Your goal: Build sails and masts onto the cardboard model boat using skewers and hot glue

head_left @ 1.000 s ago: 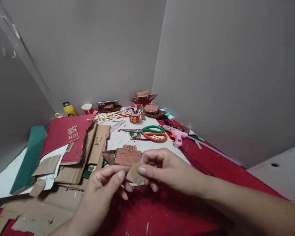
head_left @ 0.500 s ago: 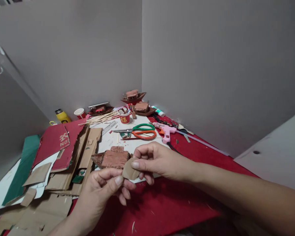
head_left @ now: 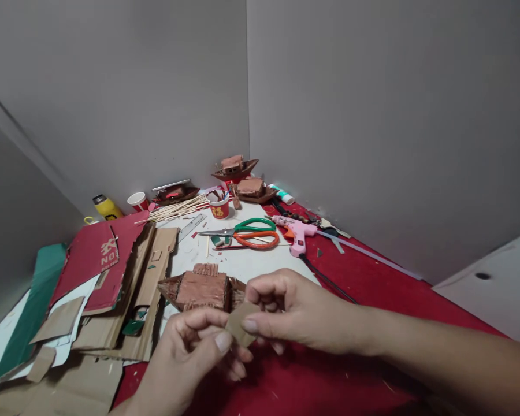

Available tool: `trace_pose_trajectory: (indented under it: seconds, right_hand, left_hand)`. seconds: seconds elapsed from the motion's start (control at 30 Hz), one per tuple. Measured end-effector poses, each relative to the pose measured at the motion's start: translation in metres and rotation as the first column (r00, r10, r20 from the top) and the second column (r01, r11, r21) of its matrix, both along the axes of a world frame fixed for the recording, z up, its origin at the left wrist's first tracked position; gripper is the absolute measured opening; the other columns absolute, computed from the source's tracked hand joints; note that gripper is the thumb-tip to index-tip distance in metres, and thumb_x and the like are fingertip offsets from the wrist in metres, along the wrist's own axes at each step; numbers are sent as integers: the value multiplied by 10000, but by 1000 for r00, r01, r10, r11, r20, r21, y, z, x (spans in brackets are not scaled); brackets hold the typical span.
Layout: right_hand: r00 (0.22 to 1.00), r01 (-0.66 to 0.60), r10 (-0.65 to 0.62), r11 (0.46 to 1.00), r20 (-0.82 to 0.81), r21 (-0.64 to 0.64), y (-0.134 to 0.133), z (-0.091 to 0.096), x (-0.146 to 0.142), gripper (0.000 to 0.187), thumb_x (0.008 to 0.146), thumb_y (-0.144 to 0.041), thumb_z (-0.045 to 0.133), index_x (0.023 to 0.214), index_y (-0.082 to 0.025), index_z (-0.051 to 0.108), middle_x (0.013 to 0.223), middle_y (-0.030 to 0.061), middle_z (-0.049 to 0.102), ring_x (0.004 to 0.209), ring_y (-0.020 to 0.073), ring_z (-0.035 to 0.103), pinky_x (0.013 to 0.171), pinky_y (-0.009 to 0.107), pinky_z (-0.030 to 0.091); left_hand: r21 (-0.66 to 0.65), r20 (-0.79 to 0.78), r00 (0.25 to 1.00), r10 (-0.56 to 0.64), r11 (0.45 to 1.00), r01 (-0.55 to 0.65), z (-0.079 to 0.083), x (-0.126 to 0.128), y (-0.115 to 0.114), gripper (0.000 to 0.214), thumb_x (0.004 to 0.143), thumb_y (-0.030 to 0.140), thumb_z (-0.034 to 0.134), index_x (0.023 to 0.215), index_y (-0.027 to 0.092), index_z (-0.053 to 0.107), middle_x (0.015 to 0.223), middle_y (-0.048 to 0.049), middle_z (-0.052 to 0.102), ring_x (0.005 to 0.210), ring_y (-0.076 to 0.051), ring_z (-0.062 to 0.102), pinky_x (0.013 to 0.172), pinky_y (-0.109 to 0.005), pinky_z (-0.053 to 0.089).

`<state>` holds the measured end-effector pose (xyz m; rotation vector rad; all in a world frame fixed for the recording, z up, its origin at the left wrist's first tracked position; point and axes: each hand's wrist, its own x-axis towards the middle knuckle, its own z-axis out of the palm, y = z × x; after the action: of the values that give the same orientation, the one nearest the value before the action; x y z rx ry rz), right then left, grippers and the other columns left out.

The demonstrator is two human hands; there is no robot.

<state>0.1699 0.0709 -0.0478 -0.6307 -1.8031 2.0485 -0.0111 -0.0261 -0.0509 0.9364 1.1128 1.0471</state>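
Note:
Between my two hands is a small tan piece of cardboard (head_left: 240,325), held up in front of the table. My left hand (head_left: 199,346) pinches its left edge with thumb and forefinger. On the other edge, my right hand (head_left: 281,309) grips it with the thumb on top and the fingers curled behind. Just beyond them lies a brown model boat (head_left: 203,289) with a flat-roofed cabin, its right end partly covered by my right hand.
Scissors (head_left: 253,233) with green and orange handles lie mid-table, left of a pink glue gun (head_left: 301,232). Cardboard sheets (head_left: 95,378) pile up at left. Further back stand a red paper cup (head_left: 219,207), wooden sticks (head_left: 177,208), a yellow bottle (head_left: 107,208) and more model boats (head_left: 234,167).
Both hands and the cardboard piece sit slightly lower and further right in view. The piece is turned a little, and more of the boat shows. The camera view has shifted slightly.

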Motion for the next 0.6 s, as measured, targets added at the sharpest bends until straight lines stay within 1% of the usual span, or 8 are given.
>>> trace_pose_trajectory:
  seconds: [0.07,0.13,0.23,0.3,0.4,0.53,0.6]
  right_hand:
    - [998,-70,70,997,0,-43,1,-2,3,374,727,-479,737,736,-149,561,593,-29,601,458,54,530,449,152,429]
    - [992,-123,121,988,-18,-92,3,-3,6,397,746,-515,717,773,-142,582,625,-9,633,473,64,563,470,164,452]
    - [991,-128,123,981,-43,-145,9,-3,9,434,760,-558,693,778,-136,592,653,15,664,466,74,589,481,182,477]
    - [990,-135,129,977,-47,-167,11,-3,9,431,745,-548,714,768,-136,589,647,15,671,447,73,589,474,183,481]
    - [988,-151,144,969,-52,-194,10,-5,8,413,731,-519,740,758,-140,578,638,10,674,432,66,583,460,171,476]
    - [980,-200,196,957,-39,-210,3,-9,4,417,751,-528,717,731,-137,574,607,-3,654,414,60,565,449,170,466]
    - [972,-233,229,948,-44,-217,0,-10,3,424,769,-543,693,729,-137,576,585,-14,640,389,55,544,442,172,457]
  left_hand:
    - [-24,-49,998,28,999,-29,2,2,-1,285,782,411,731,747,133,683,662,-80,740,552,-123,646,585,-227,513]
    - [-30,-81,994,68,997,-71,4,4,-3,327,768,440,735,673,138,655,632,-74,732,535,-120,636,576,-224,507]
    - [-40,-96,987,129,990,-133,6,5,-7,351,748,468,744,662,143,641,624,-71,731,523,-119,626,573,-227,501]
    - [-54,-98,985,140,988,-146,5,5,-9,360,742,474,747,658,144,631,621,-69,729,517,-119,622,570,-231,498]
    - [-79,-82,989,122,989,-128,2,6,-10,359,742,482,744,671,149,632,574,-51,706,527,-127,627,574,-236,500]
    - [-71,-54,998,41,996,-45,-6,7,-12,350,747,477,740,705,139,660,642,-62,714,537,-119,621,561,-228,492]
    - [-77,-41,999,6,997,-9,-9,8,-13,352,749,476,737,711,134,663,632,-58,701,516,-117,613,535,-222,484]
